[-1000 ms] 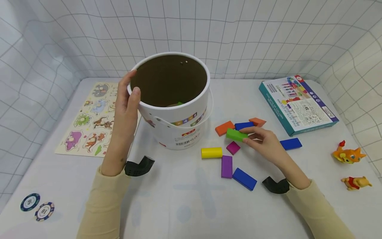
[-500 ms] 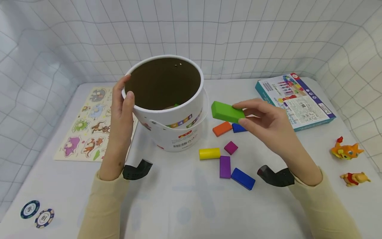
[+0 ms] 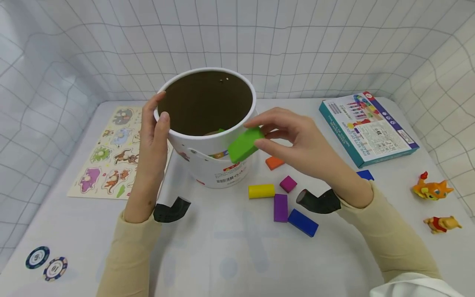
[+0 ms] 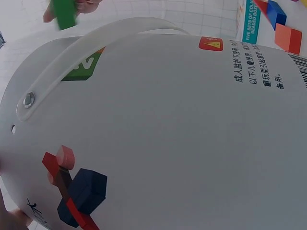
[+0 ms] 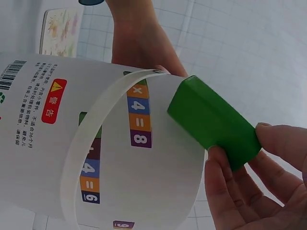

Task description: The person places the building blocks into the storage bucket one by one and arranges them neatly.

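A white bucket with a brown inside stands upright on the table, a glimpse of green showing at its bottom. At its left, my left hand holds the rim, with thumb and fingertips on the edge. My right hand pinches a green rectangular block just outside the bucket's front right rim. In the right wrist view the green block is tilted between thumb and fingers. On the table nearby lie a yellow cylinder, a magenta block, a purple block, a blue block and an orange block.
An animal puzzle board lies left of the bucket. At the back right is a flat teal-edged box, with another blue block before it. Two toy figures, one orange, one red-shirted, lie far right. Poker chips lie front left.
My right hand has lifted the green block from the pile and carried it left to the bucket's rim, turning it. The left hand still holds the rim.
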Available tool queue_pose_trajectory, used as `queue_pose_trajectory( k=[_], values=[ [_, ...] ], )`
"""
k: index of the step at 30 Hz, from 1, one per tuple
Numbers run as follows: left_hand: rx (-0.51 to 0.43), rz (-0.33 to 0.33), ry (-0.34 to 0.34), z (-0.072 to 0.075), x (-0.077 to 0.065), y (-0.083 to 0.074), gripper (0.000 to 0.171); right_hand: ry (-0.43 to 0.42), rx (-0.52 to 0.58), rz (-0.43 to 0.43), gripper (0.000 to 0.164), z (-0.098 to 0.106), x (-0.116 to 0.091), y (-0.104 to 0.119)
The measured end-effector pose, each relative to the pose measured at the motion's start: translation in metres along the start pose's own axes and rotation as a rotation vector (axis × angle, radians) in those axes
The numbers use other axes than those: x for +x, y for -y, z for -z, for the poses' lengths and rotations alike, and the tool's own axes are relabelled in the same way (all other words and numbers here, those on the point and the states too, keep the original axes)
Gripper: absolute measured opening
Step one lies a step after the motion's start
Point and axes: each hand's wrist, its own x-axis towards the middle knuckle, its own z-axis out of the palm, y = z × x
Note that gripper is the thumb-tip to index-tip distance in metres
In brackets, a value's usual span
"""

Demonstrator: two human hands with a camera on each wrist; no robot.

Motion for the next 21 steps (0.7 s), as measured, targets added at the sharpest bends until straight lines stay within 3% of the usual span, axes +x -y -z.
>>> queue_pose_trajectory(
  k=[11,21],
  values=[
    [0.041,0.014,-0.012,0.0,0.0,-0.001,0.046,0.086,-0.012,0.004,0.034,-0.008,0.003,-0.003],
    [0.052,0.009,-0.014,0.0,0.0,0.0,0.045,0.202,-0.056,0.101,0.033,-0.02,0.005,-0.01]
  ],
)
